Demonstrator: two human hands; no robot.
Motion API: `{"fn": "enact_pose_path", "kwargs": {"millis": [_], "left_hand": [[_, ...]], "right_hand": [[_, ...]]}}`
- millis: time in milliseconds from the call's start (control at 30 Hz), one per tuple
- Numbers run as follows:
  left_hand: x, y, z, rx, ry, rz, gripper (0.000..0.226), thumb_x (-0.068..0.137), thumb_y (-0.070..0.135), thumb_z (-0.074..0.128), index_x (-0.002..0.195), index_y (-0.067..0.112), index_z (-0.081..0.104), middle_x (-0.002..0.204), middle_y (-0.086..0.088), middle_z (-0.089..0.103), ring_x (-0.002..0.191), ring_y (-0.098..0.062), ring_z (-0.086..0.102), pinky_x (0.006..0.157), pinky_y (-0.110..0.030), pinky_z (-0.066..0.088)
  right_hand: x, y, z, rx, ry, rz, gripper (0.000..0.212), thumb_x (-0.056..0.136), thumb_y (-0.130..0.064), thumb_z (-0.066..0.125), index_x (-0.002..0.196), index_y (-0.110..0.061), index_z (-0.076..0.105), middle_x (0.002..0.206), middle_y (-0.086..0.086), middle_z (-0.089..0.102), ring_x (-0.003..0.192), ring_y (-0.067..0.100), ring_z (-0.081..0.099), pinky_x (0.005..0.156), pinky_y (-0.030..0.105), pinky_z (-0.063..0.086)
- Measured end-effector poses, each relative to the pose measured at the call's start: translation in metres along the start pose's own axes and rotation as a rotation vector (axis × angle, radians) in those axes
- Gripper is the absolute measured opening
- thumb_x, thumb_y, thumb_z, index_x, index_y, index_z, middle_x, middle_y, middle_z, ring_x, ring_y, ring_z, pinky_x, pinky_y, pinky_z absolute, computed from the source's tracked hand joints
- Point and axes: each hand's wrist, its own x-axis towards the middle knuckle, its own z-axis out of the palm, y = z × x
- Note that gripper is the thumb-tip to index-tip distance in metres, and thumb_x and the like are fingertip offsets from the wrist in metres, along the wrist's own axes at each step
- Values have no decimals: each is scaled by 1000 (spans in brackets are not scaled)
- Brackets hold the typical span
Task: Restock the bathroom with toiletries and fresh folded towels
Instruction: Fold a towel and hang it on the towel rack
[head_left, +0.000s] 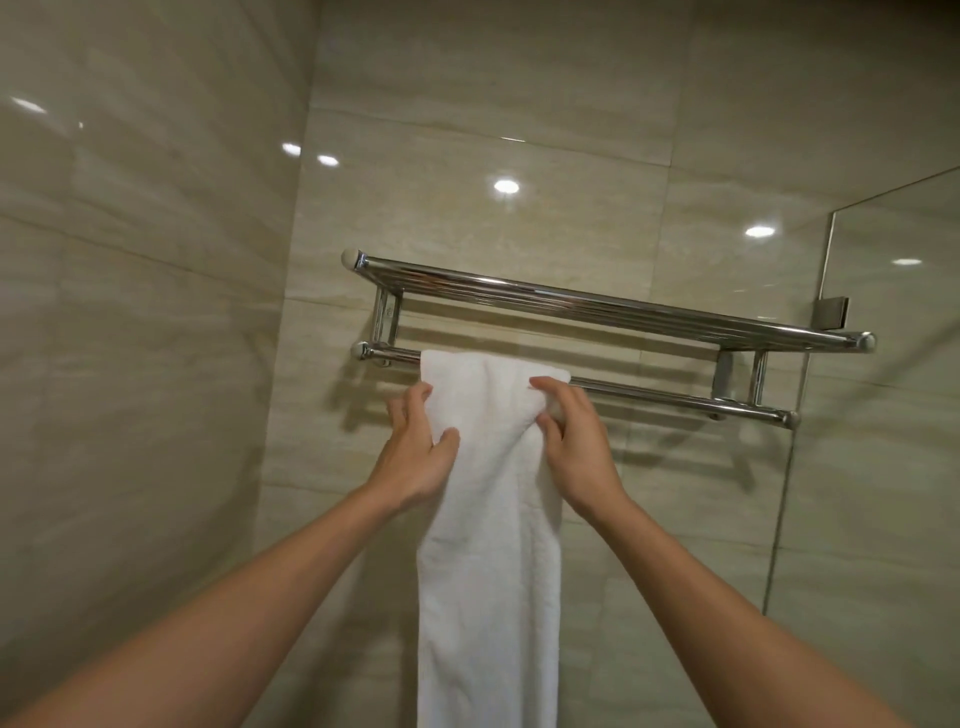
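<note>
We reach up toward a chrome towel rack (597, 306) fixed to the beige tiled wall (493, 130) in the middle of the frame. Its upper shelf of parallel bars holds nothing that we can see from below. The white towel (488, 545) hangs over the lower bar (675, 397) near that bar's left end and drops in a long folded strip to the bottom edge of the frame, between our forearms.

Our left hand (415, 452) lies against the towel's left edge just below the bar, fingers curled behind the cloth and thumb pressed on its front, so it grips that edge. Our right hand (571, 431) pinches the towel's upper right corner, fingers over the fold at the bar and thumb tucked under a bunched pleat.

At the right of the frame a glass panel (883, 364) stands beside the rack, held to the wall by a small metal bracket (831, 313). Ceiling lights reflect as bright spots on the glossy tiles.
</note>
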Motion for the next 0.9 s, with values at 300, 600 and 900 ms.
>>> {"fn": "enact_pose_path", "kwargs": {"millis": [300,600,900], "left_hand": [[15,34,-12,-189,38,53,52,88,-4,42,129,25,31,95,-2,54,73,-13,53,56,-13,40],[75,45,-24,-41,302,107,22,90,5,64,110,14,59,117,-7,61,108,-22,57,86,-25,40],[89,47,-33,381,296,-55,15,98,28,58,109,25,68,116,-9,58,115,-31,38,82,-33,25]], "right_hand": [[25,-9,-10,81,127,50,33,98,-9,51,125,-28,57,120,-4,53,107,6,49,96,22,40],[56,-8,-15,17,116,171,27,99,-5,50,116,-21,64,124,5,47,107,13,50,92,8,36],[82,12,1,-235,-19,251,55,89,13,38,111,-28,68,113,7,53,114,27,45,91,32,35]]}}
